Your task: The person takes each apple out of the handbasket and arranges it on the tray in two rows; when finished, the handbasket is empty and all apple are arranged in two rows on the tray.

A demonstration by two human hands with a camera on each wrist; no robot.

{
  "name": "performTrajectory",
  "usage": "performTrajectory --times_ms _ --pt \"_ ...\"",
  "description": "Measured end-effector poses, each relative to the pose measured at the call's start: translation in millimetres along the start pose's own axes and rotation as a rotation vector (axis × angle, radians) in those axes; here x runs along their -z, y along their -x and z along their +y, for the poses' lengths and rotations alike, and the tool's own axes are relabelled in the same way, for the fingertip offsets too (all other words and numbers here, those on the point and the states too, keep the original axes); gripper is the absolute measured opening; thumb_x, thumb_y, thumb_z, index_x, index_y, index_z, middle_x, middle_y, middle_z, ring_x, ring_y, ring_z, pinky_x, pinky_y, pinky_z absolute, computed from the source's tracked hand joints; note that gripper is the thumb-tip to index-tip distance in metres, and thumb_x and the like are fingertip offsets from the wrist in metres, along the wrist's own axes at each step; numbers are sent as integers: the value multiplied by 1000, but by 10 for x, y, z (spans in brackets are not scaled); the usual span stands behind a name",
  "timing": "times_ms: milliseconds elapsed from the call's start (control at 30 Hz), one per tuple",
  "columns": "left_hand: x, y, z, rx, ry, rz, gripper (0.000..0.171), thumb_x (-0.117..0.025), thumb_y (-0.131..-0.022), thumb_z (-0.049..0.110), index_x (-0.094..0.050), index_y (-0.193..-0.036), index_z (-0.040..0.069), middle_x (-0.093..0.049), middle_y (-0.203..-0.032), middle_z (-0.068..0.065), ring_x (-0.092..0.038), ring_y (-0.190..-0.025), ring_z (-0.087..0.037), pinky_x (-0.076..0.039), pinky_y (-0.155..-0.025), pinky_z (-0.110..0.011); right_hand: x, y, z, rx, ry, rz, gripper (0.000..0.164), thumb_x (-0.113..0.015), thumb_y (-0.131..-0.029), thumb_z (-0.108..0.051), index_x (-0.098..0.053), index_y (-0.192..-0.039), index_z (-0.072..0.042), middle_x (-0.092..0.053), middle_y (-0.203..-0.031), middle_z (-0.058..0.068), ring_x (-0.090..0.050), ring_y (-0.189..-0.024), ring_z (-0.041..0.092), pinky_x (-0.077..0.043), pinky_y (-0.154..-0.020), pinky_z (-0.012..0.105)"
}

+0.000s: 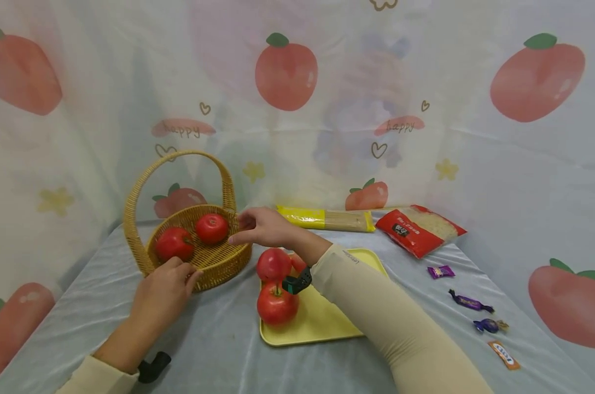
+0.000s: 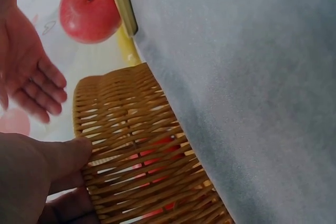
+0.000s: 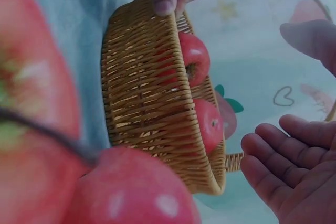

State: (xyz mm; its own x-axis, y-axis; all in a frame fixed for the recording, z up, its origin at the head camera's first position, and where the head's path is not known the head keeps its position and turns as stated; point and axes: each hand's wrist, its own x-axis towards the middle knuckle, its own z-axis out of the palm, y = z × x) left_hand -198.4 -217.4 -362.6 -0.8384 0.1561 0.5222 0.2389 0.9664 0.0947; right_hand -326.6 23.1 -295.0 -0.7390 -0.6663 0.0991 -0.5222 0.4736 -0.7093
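A woven wicker basket (image 1: 226, 272) with a tall arched handle stands at the left of the table. Inside it lie two red apples, one at the left (image 1: 174, 244) and one farther back (image 1: 211, 228). My left hand (image 1: 165, 290) grips the near rim, its thumb (image 2: 71, 156) against the outer wall and its other fingers over the edge. At the basket's right side, my right hand (image 1: 265, 227) hovers near the rim with relaxed fingers and an empty palm (image 3: 310, 174). Below my right wrist, two more apples (image 1: 276, 304) sit on a yellow tray (image 1: 327, 323).
Another reddish fruit (image 1: 298, 263) on the tray is partly hidden by my right arm. A yellow noodle pack (image 1: 322, 218) and a red-and-clear bag (image 1: 420, 230) lie at the back. Several wrapped candies, including a purple one (image 1: 441, 272), line the right side.
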Motion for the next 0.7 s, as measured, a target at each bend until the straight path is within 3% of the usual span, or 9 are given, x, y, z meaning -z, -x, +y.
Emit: performTrajectory --times_ms 333,700 --pt "1 -16 15 -2 3 20 15 -82 -89 20 -75 -86 7 -58 -77 -6 -61 -64 -27 -53 -59 -46 -16 -350 -46 -43 13 20 68 -77 -89 -47 -58 -143 -9 -67 -135 7 -63 -119 16 -53 -98 31" --pt "26 -20 7 11 5 1 15 -80 -91 22 -75 -86 9 -56 -76 -3 -57 -62 -21 -52 -58 -42 -57 -686 -130 -56 63 26 73 -76 -90 -50 -56 -146 -7 -62 -142 9 -61 -126 22 -52 -102 36"
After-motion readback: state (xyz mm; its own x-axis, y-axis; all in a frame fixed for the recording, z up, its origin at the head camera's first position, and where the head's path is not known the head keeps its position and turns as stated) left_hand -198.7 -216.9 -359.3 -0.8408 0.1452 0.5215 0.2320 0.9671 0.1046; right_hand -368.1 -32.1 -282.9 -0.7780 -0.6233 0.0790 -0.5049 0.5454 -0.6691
